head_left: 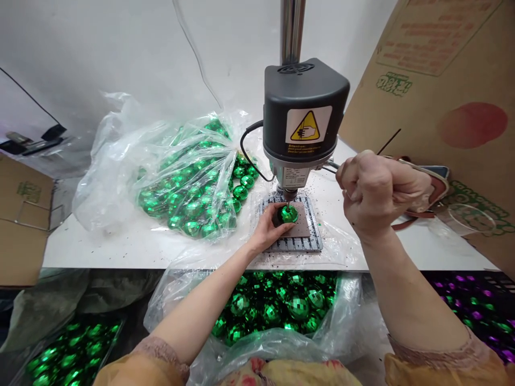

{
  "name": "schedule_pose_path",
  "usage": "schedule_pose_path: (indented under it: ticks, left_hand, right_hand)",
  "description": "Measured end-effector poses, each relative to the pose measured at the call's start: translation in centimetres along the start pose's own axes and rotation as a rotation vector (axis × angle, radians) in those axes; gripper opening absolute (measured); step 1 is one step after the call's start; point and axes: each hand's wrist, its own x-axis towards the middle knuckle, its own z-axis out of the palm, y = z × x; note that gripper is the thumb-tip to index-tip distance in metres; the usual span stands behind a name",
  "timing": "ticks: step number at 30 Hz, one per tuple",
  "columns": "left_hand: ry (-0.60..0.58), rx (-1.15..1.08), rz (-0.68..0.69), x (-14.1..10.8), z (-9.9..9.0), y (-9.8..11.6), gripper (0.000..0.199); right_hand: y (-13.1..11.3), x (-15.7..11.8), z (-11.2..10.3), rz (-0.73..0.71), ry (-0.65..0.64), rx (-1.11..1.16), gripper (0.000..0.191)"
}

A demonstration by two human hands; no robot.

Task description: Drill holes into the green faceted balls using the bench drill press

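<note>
Under the black bench drill press (303, 120), a shiny green mirrored ball (288, 214) sits on a small brownish board (302, 228) over the slotted metal base (308, 246). My left hand (270, 225) grips the ball from its left side, thumb and fingers around it. The drill's bit comes down to the top of the ball, and I cannot tell how deep it goes. On the right, my right hand (372, 187) is closed in a fist around the drill press handle (332, 164), whose grip is hidden inside the fingers.
A clear plastic bag (120, 155) of green balls lies left of the drill. Another open bag (341, 313) of green balls is below the table edge. Cardboard boxes (426, 102) stand on the right. Dark shavings dot the white table (104, 249). A crate (478, 305) holds purple and green balls.
</note>
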Motion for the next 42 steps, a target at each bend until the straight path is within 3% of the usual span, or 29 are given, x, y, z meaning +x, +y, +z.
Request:
schedule_pose_path:
  ticks: [20, 26, 31, 37, 40, 42]
  left_hand:
    - [-0.024, -0.02, -0.002, 0.1, -0.1, -0.2, 0.062]
    - [0.001, -0.032, -0.004, 0.1, 0.0, 0.2, 0.063]
    - [0.015, -0.058, -0.022, 0.0, 0.2, 0.3, 0.064]
    - [0.155, -0.001, -0.006, -0.2, 0.4, 1.5, 0.057]
    - [0.27, 0.152, 0.052, -2.1, 0.0, 3.0, 0.047]
    - [0.236, 0.26, 0.085, -4.5, -0.5, 4.1, 0.042]
  right_hand:
    - [2.9, -1.8, -1.1, -0.242, -0.061, 0.045, 0.052]
    - [2.5, -2.7, -1.5, -0.292, -0.148, 0.017, 0.047]
    - [0.7, 0.3, 0.0, -0.064, 0.004, -0.001, 0.051]
    - [0.2, 5.3, 1.7, 0.183, 0.031, 0.045, 0.053]
    - [0.7, 6.2, 1.9, 0.212, 0.041, 0.119, 0.054]
    - [0.9, 6.4, 1.9, 0.206, 0.05, 0.141, 0.051]
